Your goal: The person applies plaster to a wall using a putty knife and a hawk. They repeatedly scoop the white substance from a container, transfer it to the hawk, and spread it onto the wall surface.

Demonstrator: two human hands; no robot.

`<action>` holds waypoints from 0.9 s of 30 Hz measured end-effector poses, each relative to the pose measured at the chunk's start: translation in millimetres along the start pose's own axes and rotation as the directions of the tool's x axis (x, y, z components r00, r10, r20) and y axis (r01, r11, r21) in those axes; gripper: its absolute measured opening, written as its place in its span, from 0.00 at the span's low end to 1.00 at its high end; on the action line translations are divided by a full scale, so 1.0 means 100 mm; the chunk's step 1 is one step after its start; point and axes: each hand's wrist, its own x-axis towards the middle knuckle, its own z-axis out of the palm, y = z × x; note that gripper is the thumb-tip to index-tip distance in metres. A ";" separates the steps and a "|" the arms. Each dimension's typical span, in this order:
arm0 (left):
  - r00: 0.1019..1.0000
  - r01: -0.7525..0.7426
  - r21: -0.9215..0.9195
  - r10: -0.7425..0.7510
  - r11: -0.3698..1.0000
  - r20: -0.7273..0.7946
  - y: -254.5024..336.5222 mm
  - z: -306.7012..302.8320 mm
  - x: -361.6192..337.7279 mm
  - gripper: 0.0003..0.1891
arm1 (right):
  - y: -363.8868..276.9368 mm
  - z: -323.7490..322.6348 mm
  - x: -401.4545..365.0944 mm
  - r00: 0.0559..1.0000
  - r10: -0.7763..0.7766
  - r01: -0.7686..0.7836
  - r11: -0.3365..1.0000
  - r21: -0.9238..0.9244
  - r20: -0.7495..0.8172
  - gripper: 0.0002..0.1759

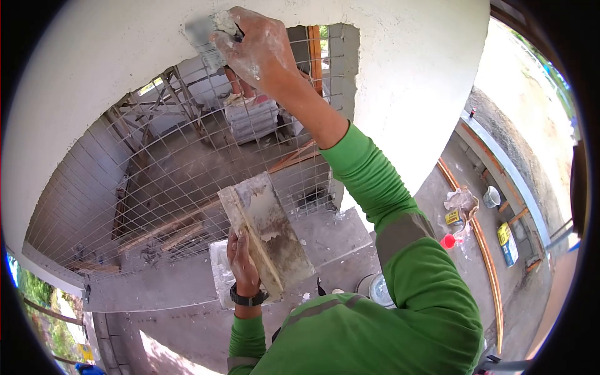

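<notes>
**dusty_mike:** So what were the hands doing in that shot?

**plasterpete:** The right hand (259, 50) was way up top, caked in white stuff, with its fingers wrapped tight round the handle of a trowel (203, 34). The blade was pressed against the white wall (406, 75), right at the upper edge of the opening, just above the wire mesh (156, 187) that covered it.

**dusty_mike:** And the other one?

**plasterpete:** The left hand (242, 262) was lower, about mid-frame and close to the chest. Its fingers were closed on the near end of a mortar board (269, 231), which it held tilted with the far end pointing up toward the mesh. The face of the board was smeared with plaster. There was a black watch (248, 298) on that wrist, and both arms were in green sleeves.

**dusty_mike:** Anything else lying about?

**plasterpete:** A bucket (378, 290) sat down below, just right of the board and partly hidden behind the right sleeve. Further right, along the foot of the wall, there was a small red container (447, 241) beside a crumpled bag. I couldn't tell what was in it, tbh.
</notes>
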 end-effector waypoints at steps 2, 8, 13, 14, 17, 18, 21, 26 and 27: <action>1.000 0.005 0.018 -0.004 1.000 -0.028 -0.06 -0.04 -0.03 0.21 | 0.18 -0.12 0.06 0.995 -0.079 0.080 0.997 0.010 -0.054 0.14; 0.992 0.079 -0.051 -0.083 0.996 -0.093 -0.17 -0.10 -0.04 0.22 | 0.90 -1.45 0.22 0.941 0.338 -0.332 0.901 -0.278 -0.031 0.20; 0.988 0.081 -0.153 -0.100 0.985 -0.122 -0.11 -0.06 -0.07 0.20 | 1.05 -1.88 0.28 0.928 0.351 -0.367 0.919 -0.145 -0.125 0.20; 0.988 0.085 -0.129 -0.100 0.988 -0.116 -0.11 -0.04 -0.08 0.19 | 0.97 -1.79 0.29 0.942 0.327 -0.326 0.945 0.022 -0.080 0.18; 0.990 0.102 -0.261 -0.125 0.960 -0.071 -0.14 -0.04 -0.05 0.19 | 0.57 -1.23 0.37 0.931 0.312 -0.335 0.936 0.107 0.186 0.17; 0.987 0.107 -0.265 -0.134 0.958 -0.086 -0.14 -0.05 -0.06 0.19 | 0.44 -1.07 0.37 0.896 0.275 -0.324 0.942 0.089 0.349 0.18; 0.990 0.113 -0.317 -0.135 0.942 -0.047 -0.19 -0.06 -0.07 0.19 | 0.10 -0.50 0.45 0.858 0.090 -0.131 0.990 0.045 0.506 0.18; 0.979 0.097 -0.187 -0.128 0.978 -0.161 0.01 -0.05 -0.15 0.19 | -0.37 0.18 0.58 0.887 0.373 -0.422 0.410 0.809 0.273 0.16; 0.985 0.080 -0.173 -0.105 0.982 -0.138 -0.02 -0.05 -0.13 0.20 | -0.26 0.07 0.79 0.902 0.026 -0.212 0.897 0.388 0.431 0.18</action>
